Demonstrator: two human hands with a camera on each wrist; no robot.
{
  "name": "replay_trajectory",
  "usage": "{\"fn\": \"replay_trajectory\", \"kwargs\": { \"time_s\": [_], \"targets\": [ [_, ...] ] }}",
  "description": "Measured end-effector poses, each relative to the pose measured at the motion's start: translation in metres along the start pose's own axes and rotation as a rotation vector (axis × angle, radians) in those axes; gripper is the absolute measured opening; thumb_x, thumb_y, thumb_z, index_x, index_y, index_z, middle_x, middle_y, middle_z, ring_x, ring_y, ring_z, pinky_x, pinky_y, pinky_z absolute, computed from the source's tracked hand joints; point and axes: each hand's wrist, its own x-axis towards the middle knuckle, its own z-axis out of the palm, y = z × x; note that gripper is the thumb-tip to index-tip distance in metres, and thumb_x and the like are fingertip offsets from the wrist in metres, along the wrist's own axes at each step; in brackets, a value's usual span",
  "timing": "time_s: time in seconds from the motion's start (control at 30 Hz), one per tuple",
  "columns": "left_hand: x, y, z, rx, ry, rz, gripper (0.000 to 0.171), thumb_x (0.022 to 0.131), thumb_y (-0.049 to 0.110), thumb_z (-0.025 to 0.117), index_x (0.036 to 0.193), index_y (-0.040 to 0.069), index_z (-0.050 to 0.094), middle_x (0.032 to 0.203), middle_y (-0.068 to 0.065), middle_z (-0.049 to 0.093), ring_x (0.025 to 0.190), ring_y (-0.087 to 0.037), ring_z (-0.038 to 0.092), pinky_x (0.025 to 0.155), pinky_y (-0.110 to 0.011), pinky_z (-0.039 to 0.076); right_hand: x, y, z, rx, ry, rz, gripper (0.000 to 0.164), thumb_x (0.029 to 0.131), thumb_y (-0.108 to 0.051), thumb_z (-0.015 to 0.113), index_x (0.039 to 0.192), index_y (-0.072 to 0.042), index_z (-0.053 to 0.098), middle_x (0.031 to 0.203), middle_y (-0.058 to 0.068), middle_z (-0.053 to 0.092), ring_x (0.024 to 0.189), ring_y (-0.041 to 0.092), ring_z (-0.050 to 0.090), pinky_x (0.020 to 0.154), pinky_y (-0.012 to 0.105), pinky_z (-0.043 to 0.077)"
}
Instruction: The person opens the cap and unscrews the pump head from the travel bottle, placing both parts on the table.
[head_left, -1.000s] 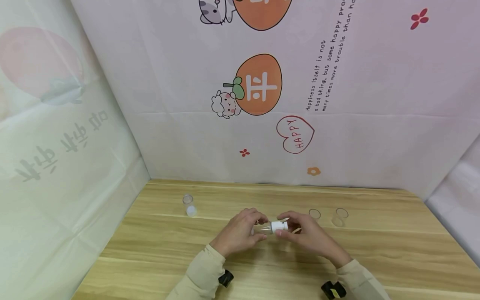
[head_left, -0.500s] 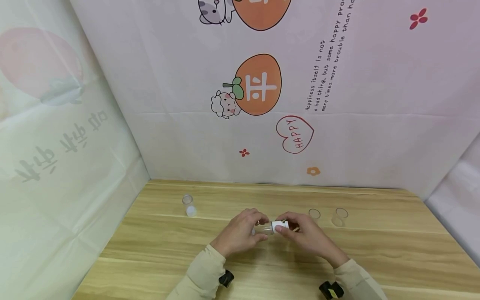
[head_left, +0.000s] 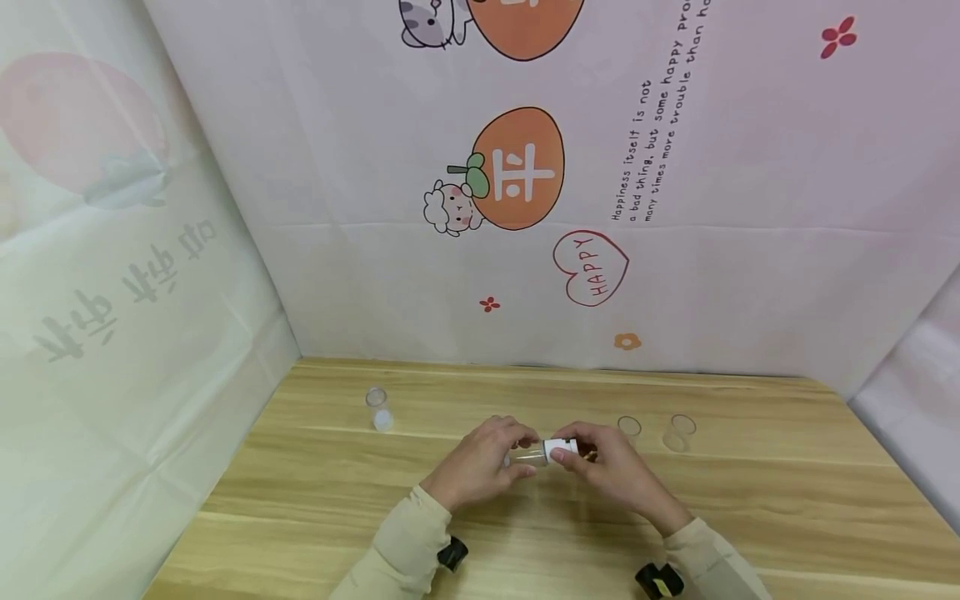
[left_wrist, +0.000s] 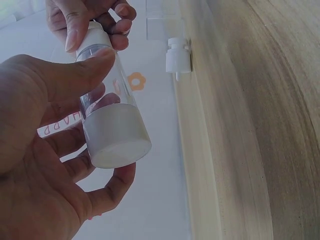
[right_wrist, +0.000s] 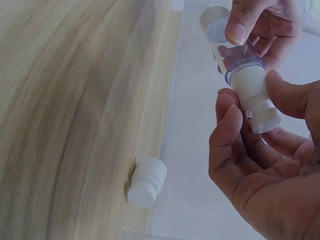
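Observation:
A small clear bottle [head_left: 529,456] with a white base lies tilted between my hands near the middle of the table. My left hand [head_left: 480,467] grips its clear body, thumb on top and fingers beneath. At the other end is a white pump head [right_wrist: 250,90], on the bottle's neck at a bluish clear ring. My right hand [head_left: 615,467] pinches this pump head between thumb and fingertips. In the left wrist view the bottle's white base [left_wrist: 120,137] faces the camera. Whether the pump head is fully seated cannot be told.
A clear container with a white part [head_left: 378,410] stands at the back left. Two clear cups or covers, one [head_left: 679,433] and another [head_left: 629,427], are on the right. A loose white pump head [left_wrist: 178,56] stands on the table. A printed cloth [head_left: 450,275] hangs behind.
The right hand's thumb has moved onto the white pump head and its fingers have closed in. Left hand and bottle have barely moved.

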Motion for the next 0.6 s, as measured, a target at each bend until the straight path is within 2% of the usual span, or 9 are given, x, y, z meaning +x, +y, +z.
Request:
{"fn": "replay_trajectory", "kwargs": {
  "time_s": [0.4, 0.6],
  "targets": [
    [-0.0006, -0.0012, -0.0019, 0.014, -0.013, 0.006, 0.035, 0.093, 0.024, 0.075, 0.123, 0.008, 0.068, 0.114, -0.001, 0.068, 0.105, -0.012, 0.059, 0.093, -0.028, 0.05, 0.0, 0.0022, 0.0033, 0.0, 0.026, -0.003, 0.019, 0.096, -0.018, 0.073, 0.105, -0.002, 0.073, 0.087, -0.001, 0.07, 0.069, 0.011, 0.059, 0.058, 0.025, 0.051],
    [-0.0013, -0.001, -0.0042, -0.011, -0.033, -0.015, 0.035, 0.095, 0.025, 0.073, 0.125, 0.009, 0.067, 0.114, -0.001, 0.068, 0.105, -0.011, 0.059, 0.093, -0.027, 0.05, -0.0006, 0.0027, 0.0048, 0.0, 0.034, -0.01, 0.02, 0.093, -0.016, 0.075, 0.106, -0.002, 0.072, 0.086, -0.001, 0.069, 0.07, 0.012, 0.061, 0.061, 0.028, 0.055]
  ]
}}
